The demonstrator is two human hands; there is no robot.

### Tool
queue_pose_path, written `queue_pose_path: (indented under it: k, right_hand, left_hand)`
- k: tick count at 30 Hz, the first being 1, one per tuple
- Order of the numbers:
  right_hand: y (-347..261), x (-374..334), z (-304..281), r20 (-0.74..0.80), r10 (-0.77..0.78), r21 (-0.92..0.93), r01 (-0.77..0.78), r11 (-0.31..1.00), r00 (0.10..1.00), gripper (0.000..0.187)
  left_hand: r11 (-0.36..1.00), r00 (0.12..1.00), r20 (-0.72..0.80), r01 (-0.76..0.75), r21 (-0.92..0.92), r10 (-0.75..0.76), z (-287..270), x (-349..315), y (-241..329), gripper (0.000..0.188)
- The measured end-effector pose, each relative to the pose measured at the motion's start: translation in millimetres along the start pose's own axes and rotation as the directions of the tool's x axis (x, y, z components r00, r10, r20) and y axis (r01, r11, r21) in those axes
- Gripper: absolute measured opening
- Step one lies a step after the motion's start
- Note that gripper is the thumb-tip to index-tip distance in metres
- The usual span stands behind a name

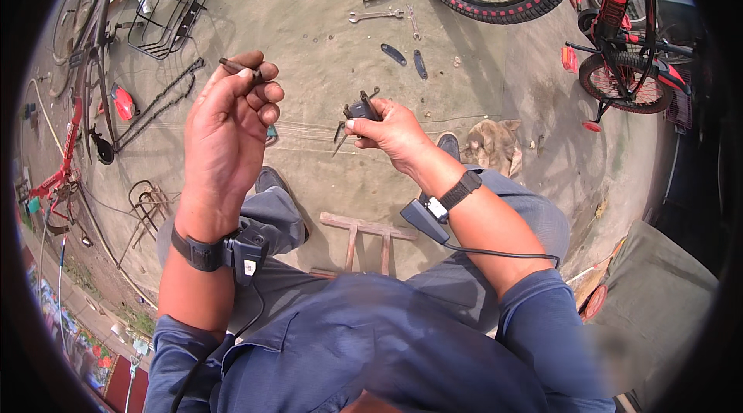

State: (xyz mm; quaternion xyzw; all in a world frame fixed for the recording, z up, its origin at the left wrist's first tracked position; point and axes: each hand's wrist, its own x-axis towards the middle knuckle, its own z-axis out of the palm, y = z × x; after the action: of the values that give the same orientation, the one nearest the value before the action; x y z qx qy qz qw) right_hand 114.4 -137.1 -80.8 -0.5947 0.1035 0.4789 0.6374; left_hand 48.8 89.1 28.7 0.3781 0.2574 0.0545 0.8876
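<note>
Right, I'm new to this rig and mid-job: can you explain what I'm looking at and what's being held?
No robot here: those are a person's two bare hands, seen from a camera on their head looking down. The fisheye lens bends straight edges near the rim. Each wrist wears a black strap.

The left hand pinches a dark rod; the right hand holds a dark gadget, whose exact kind I can't tell.

Beyond them, on the ground, lie a wrench and two dark ovals. A rag lies to the right, and a red-spoked wheel shows at the top.
</note>
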Motion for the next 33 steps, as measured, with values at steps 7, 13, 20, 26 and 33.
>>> queue_pose_path:
  k: [7,13,20,26,33]
  right_hand:
    - [84,100,15,-0.16,0.216,0.147,-0.193,0.97,0.963,0.02]
    - [123,160,29,-0.144,0.252,0.09,-0.241,0.966,0.957,0.024]
    - [124,194,9,-0.185,0.197,-0.492,-0.264,0.83,0.963,0.043]
    - [99,197,-24,-0.156,0.09,-0.783,-0.179,0.595,0.984,0.044]
    - [80,206,-40,-0.138,0.012,-0.95,-0.136,0.281,0.99,0.037]
  left_hand:
    - [0.996,0.983,-0.165,-0.079,0.033,0.084,-34,1,25,0.028]
    - [0.999,0.952,-0.304,-0.011,0.052,0.027,-49,15,14,0.029]
    - [0.993,0.94,-0.334,0.102,0.063,-0.075,-51,28,1,0.028]
    - [0.994,0.938,-0.34,0.088,0.059,-0.063,-45,32,-5,0.028]
    - [0.989,0.93,-0.355,0.126,0.075,-0.092,-42,34,-9,0.027]
